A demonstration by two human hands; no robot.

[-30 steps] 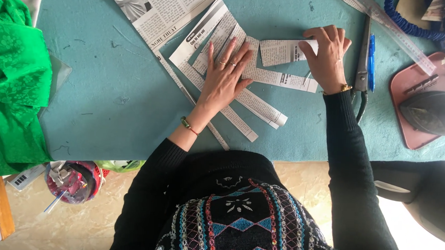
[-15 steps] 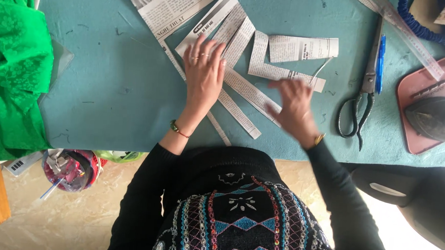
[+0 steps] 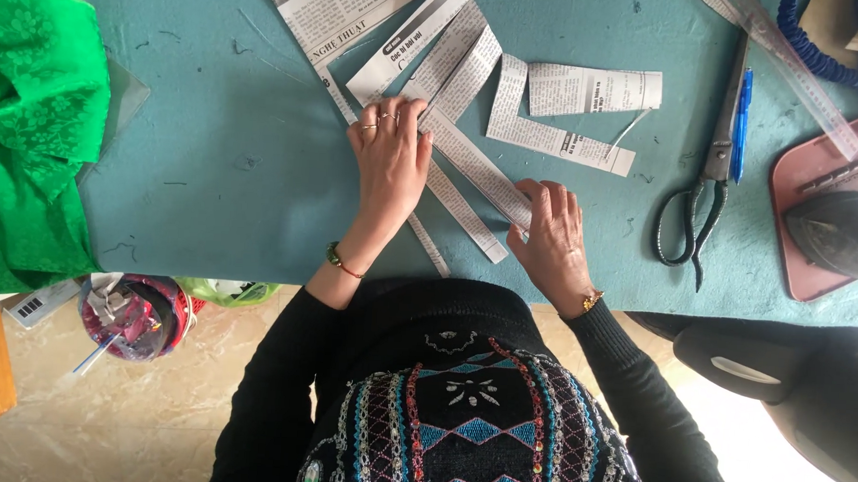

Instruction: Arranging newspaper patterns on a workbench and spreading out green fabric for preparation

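The strip (image 3: 476,166) you are working on lies flat on the teal desk (image 3: 220,164), near its middle and just in front of you, with its long axis on a diagonal: the far end points up and to your left under your left hand (image 3: 391,162), the near end points down and to your right under your right hand (image 3: 550,239). Your left grip is spread flat, palm down, fingers pressing the strip's upper end and holding nothing closed. Your right grip is loosely curled, fingertips resting on the strip's lower end; you cannot tell from here whether they pinch its edge. A second strip (image 3: 464,212) runs just beside and parallel, closer to you, and a thinner one (image 3: 429,245) slants out past your left wrist. Beyond your left hand, more cut strips fan toward the far edge beside a newspaper sheet (image 3: 328,10). To the right, two wider pieces (image 3: 579,108) lie apart from your strip. Further right are scissors (image 3: 703,200), tips pointing away from you, with a blue pen (image 3: 742,125) just beside them, then a ruler (image 3: 793,74) and a pink tray (image 3: 798,180). Green cloth (image 3: 29,118) covers the desk's left end.
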